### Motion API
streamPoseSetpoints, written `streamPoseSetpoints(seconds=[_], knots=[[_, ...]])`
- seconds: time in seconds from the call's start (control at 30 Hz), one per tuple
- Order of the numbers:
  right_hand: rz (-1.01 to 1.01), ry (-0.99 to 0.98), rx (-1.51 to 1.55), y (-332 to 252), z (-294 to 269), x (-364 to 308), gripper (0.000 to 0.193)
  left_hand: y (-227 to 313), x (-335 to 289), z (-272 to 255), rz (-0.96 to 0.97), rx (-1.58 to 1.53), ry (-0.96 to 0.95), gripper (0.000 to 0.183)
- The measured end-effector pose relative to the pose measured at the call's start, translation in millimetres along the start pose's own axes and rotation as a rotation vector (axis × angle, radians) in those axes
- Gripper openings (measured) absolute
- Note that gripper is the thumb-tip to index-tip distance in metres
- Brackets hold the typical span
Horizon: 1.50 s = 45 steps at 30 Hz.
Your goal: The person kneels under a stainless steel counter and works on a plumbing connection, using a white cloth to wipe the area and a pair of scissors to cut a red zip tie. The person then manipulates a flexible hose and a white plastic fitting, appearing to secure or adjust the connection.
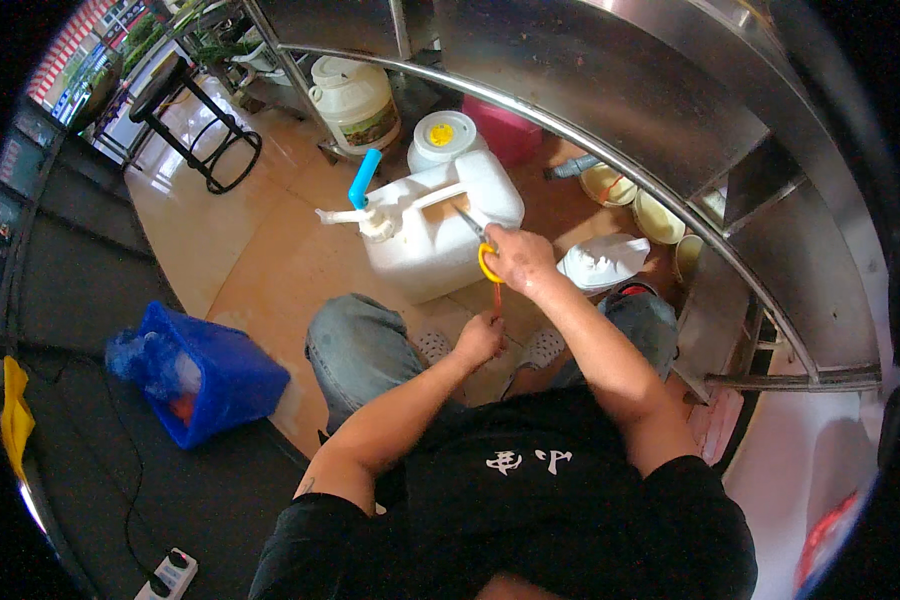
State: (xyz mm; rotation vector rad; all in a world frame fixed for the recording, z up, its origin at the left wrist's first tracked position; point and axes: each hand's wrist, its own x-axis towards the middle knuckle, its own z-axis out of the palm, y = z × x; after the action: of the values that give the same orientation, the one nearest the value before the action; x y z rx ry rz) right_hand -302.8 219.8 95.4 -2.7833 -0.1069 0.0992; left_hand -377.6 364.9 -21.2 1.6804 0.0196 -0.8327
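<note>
My right hand (522, 260) is closed on scissors (486, 261) with yellow handles, their blades pointing up and left over a white plastic jerry can (438, 247). Whether the blades touch the can I cannot tell. A blue-handled tap (366, 178) is fitted at the can's left end. Just below the scissors, my left hand (481, 339) is closed, fingers pinched around the lower end of a thin red strip (498, 296). Its upper end runs up to the scissor handles, and how it meets them is unclear.
Behind the jerry can stand a white lidded tub (444, 137) and a cream jug (354, 104). A white scoop-like container (604, 262) and several cream bowls (658, 217) sit at right, under a metal rail (530, 105). A blue bin (238, 385) is at left, a black stool (210, 140) farther back.
</note>
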Motion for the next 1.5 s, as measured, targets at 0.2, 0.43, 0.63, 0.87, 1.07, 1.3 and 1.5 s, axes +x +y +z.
streamPoseSetpoints(seconds=[0.2,0.43,0.63,0.87,1.07,1.3,1.5], knots=[[0.064,0.023,-0.003,-17.4,38.7,27.5,0.038,-14.1,12.1,-3.6,0.019,0.003,-0.053,0.028],[0.05,0.162,-0.09,-52.7,73.6,77.3,0.036,5.1,-0.5,-5.7,0.023,0.084,-0.095,0.031],[-0.014,0.181,-0.098,-54.8,63.0,72.0,0.027,6.7,-3.8,-6.8,-0.003,0.056,-0.123,0.032],[-0.142,0.542,0.076,8.2,24.6,60.3,0.03,15.3,-11.2,1.2,-0.022,-0.013,-0.136,0.029],[0.645,0.248,0.657,194.5,55.2,111.4,0.043,14.7,-10.0,19.4,-0.084,0.004,-0.217,0.027],[0.928,0.454,1.578,327.9,150.3,200.0,0.069,37.8,-14.0,13.3,-0.016,0.112,-0.135,0.028],[0.865,0.845,1.617,318.7,152.2,259.7,0.064,53.8,-15.8,13.5,-0.099,0.019,-0.105,0.027]])
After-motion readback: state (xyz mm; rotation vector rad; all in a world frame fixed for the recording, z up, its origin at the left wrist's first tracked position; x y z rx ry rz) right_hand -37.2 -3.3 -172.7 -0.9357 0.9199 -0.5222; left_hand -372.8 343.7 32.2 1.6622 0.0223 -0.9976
